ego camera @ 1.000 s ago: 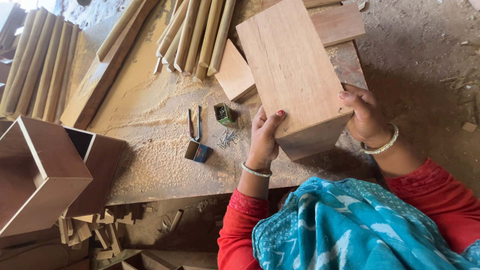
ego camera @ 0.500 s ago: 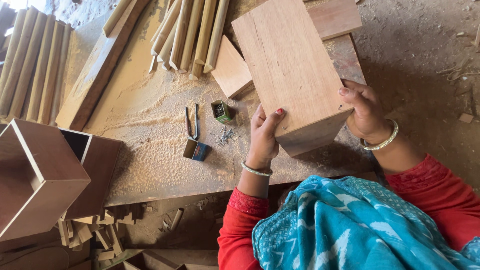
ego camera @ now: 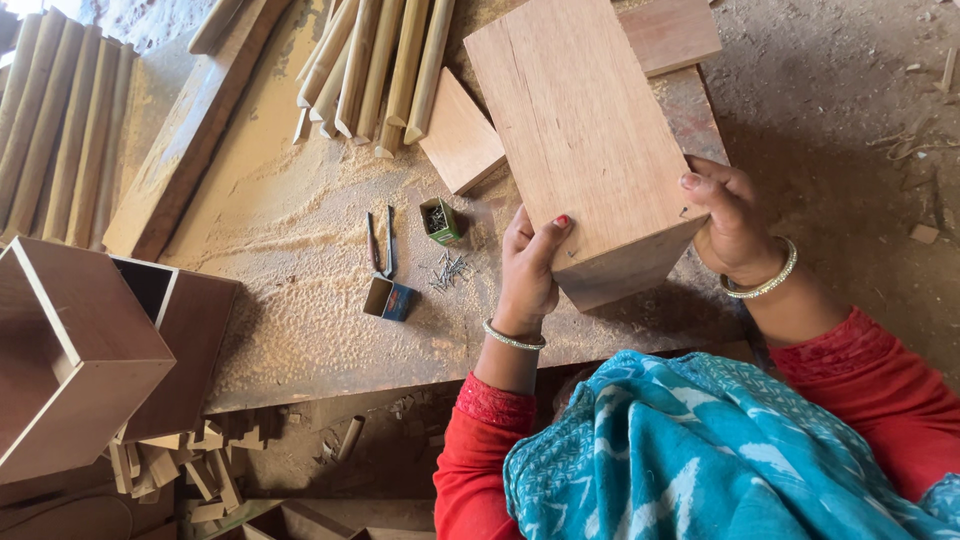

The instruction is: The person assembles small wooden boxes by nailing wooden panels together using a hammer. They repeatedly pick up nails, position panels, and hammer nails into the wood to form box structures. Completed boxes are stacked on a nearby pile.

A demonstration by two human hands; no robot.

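Note:
A light wooden box [ego camera: 580, 130] stands on the sawdust-covered workbench [ego camera: 290, 300], and I hold it at its near end. My left hand [ego camera: 528, 270] grips its left near corner with the thumb on the top face. On the other side, my right hand [ego camera: 732, 220] clasps the right near corner. A small green box of nails [ego camera: 439, 221] and a loose pile of nails [ego camera: 450, 268] lie just left of my left hand. Pliers [ego camera: 380, 245] and a small open matchbox-like tray [ego camera: 388, 298] sit further left.
Several rounded wooden sticks [ego camera: 375, 60] lie at the bench's far side, more at the far left [ego camera: 50, 120]. A square board [ego camera: 460, 135] and a plank [ego camera: 185, 130] rest nearby. Brown boxes [ego camera: 80, 350] stand at left over wood offcuts [ego camera: 190, 465].
The box has shifted slightly away and to the left on the bench. Both hands keep their grip on its near corners.

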